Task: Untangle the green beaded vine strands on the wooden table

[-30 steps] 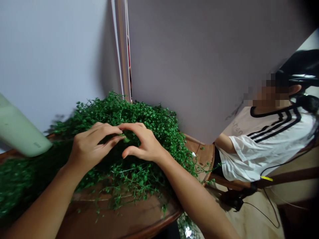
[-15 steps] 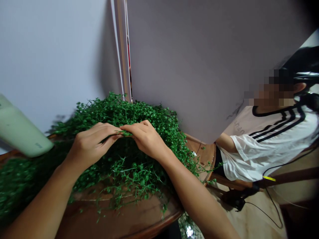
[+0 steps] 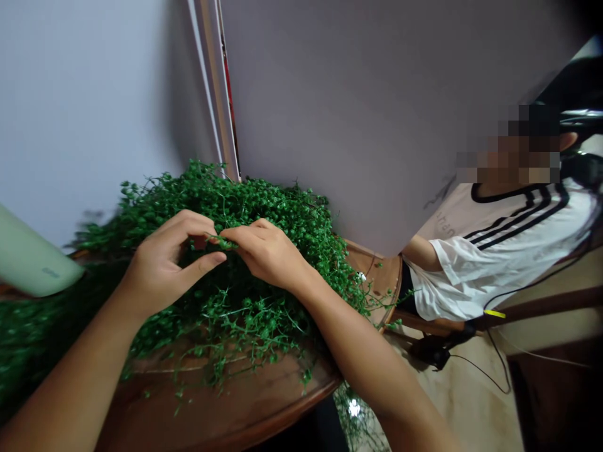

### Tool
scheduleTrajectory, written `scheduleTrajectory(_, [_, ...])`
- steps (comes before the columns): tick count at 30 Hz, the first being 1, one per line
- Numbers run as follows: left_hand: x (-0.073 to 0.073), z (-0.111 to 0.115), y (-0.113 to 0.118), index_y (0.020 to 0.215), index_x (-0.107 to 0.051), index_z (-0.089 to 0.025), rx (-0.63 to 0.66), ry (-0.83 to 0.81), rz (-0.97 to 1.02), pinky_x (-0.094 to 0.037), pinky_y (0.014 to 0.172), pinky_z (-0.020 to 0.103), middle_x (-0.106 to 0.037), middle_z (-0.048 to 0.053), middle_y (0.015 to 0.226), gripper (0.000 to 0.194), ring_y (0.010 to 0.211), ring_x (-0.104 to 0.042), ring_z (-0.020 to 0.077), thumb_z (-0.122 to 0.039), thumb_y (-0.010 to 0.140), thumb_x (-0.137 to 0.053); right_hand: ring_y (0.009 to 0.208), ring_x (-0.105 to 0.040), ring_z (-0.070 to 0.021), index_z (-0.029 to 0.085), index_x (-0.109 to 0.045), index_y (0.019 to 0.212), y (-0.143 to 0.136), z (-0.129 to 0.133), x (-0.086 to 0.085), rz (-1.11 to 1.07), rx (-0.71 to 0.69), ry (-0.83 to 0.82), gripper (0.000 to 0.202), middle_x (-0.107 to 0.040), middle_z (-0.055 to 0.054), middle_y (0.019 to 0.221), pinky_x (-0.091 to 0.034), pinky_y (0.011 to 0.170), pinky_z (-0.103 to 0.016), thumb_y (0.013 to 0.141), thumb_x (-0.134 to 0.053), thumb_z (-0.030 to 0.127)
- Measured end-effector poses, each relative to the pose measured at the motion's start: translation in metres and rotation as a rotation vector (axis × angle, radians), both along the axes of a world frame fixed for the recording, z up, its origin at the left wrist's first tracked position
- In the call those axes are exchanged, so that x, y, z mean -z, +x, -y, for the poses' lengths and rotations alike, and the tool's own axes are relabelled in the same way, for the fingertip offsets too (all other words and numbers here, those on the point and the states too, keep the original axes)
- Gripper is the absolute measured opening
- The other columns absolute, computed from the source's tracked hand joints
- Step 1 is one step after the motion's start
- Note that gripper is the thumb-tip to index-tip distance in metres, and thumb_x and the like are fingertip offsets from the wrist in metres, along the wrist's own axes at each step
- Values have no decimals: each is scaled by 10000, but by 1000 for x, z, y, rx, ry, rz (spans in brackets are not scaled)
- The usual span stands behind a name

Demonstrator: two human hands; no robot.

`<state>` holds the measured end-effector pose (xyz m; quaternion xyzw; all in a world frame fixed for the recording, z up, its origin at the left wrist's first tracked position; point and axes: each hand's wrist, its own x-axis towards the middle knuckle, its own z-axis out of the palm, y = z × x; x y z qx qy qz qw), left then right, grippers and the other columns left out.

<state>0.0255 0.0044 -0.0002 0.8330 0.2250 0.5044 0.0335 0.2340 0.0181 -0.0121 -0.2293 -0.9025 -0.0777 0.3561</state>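
Observation:
A big heap of green, small-leaved plant strands (image 3: 273,201) covers much of the round wooden table (image 3: 226,408). Above the heap's middle, my right hand (image 3: 266,254) pinches a short green sprig (image 3: 225,242) at its fingertips. My left hand (image 3: 174,257) is beside it, thumb spread away from its curved fingers. The left index fingertip is right at the sprig's end; whether it touches is hard to make out. Loose strands trail over the table in front of my wrists.
At the left edge leans a pale green bottle-like object (image 3: 38,260). Walls (image 3: 330,94) rise behind the table. To the right sits a person in a white shirt (image 3: 522,245), beside a black cable (image 3: 499,358). More strands (image 3: 362,420) lie below the table edge.
My left thumb has come away from the fingers, opening the left hand's pinch. My right hand still pinches the sprig. The whole view has shifted slightly.

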Motion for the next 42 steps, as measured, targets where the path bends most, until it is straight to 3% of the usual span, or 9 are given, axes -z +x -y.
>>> scheduleTrajectory(4, [2, 0, 0, 957, -609, -214, 75, -104, 38, -457, 676, 238, -575, 22, 925, 78, 818, -556, 134, -265, 952, -667, 990, -673, -159, 135, -611, 1205, -2, 3, -2, 39, 10, 0, 254, -758, -64, 1071, -380, 875, -297, 1092, -386, 167])
scheduleTrajectory(8, [2, -3, -2, 929, -602, -215, 99, -99, 39, -429, 621, 220, -572, 17, 879, 93, 763, -544, 122, -278, 963, -662, 958, -652, -151, 130, -571, 1241, -3, 4, -1, 66, -2, 31, 245, -746, -57, 1062, -363, 891, -291, 1094, -376, 153])
scheduleTrajectory(15, [5, -6, -4, 905, -612, -216, 45, -129, 34, -398, 581, 230, -577, 16, 863, 148, 728, -527, 125, -341, 970, -656, 657, -508, -151, 139, -591, 1116, -6, 9, -3, 190, 115, 112, 285, -648, 7, 749, -328, 768, -302, 1094, -309, 174])
scheduleTrajectory(20, [5, -3, -3, 906, -613, -219, -2, -113, 13, -378, 572, 240, -575, 3, 862, 105, 708, -514, 122, -300, 967, -637, 578, -424, -142, 167, -609, 1169, -7, 13, -3, 226, 209, 125, 315, -572, 40, 657, -308, 714, -301, 1097, -314, 250])
scheduleTrajectory(30, [-3, 7, 5, 831, -572, -210, -158, 122, 48, -422, 663, 264, -575, -15, 809, 140, 712, -538, 128, -246, 920, -674, 562, -484, -137, 242, -633, 1294, -5, 8, 4, 86, 284, -2, 339, -629, 36, 699, -306, 623, -279, 1078, -403, 363])
scheduleTrajectory(36, [-8, 4, -5, 834, -585, -204, -299, 321, 223, -466, 777, 327, -579, 20, 855, 153, 825, -574, 177, -191, 820, -737, 582, -517, -132, 162, -636, 1192, -1, 4, 3, -153, 181, -92, 316, -578, 25, 655, -384, 682, -244, 1080, -380, 308])
scheduleTrajectory(42, [-13, -1, -18, 835, -555, -190, -449, 404, 359, -488, 861, 366, -556, 51, 933, 201, 979, -587, 211, -167, 811, -754, 558, -527, -138, 151, -623, 1153, -1, 8, 3, -291, 93, -128, 292, -598, 18, 653, -388, 637, -244, 1060, -401, 316])
